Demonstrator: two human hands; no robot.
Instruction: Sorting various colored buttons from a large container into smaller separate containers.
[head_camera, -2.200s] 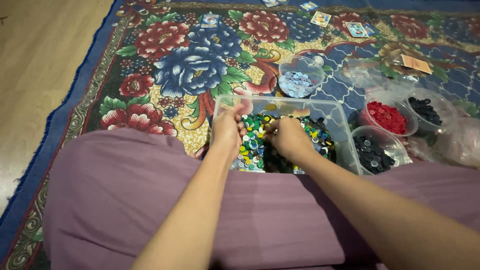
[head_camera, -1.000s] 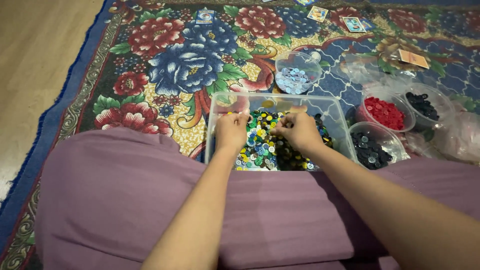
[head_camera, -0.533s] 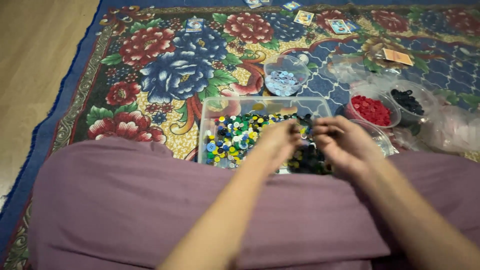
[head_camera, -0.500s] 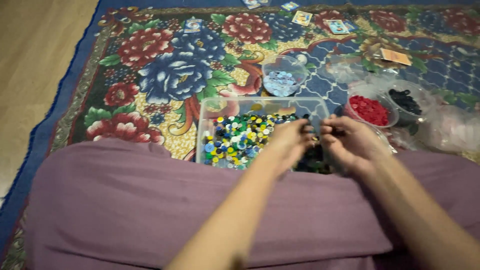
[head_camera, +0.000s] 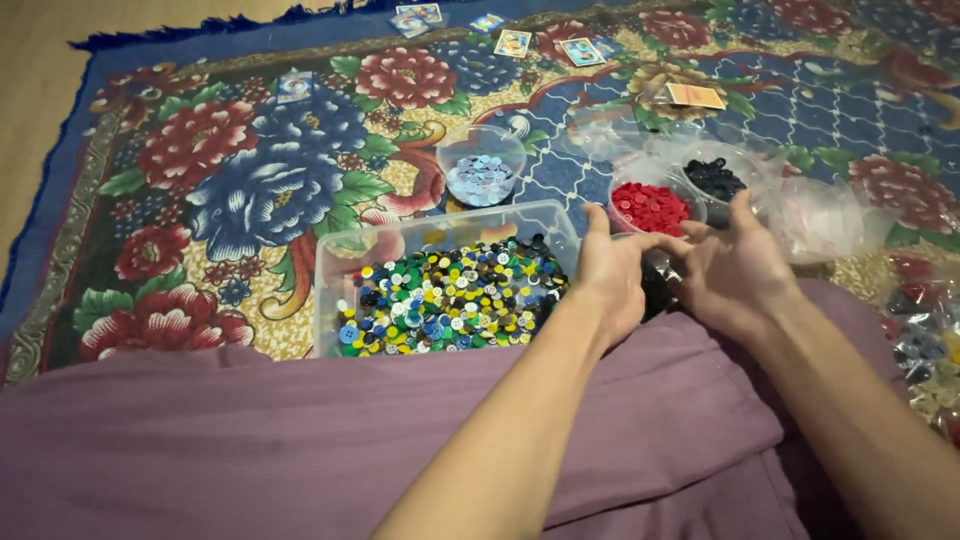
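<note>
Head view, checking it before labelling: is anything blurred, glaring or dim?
Head view: mixed buttons in the clear bin read sharp; left hand and right hand are slightly soft; warm, dimmish light, no harsh glare; far rug stays legible.

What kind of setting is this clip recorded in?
Most likely a room in a home, with the person sitting on the floor: a flowered woven rug lies over a wooden floor, a clear plastic tub of mixed coloured buttons stands on it, and picture cards lie scattered about.

floral rug (head_camera: 250, 180) with blue border, wooden floor (head_camera: 40, 90), dim warm light
</note>
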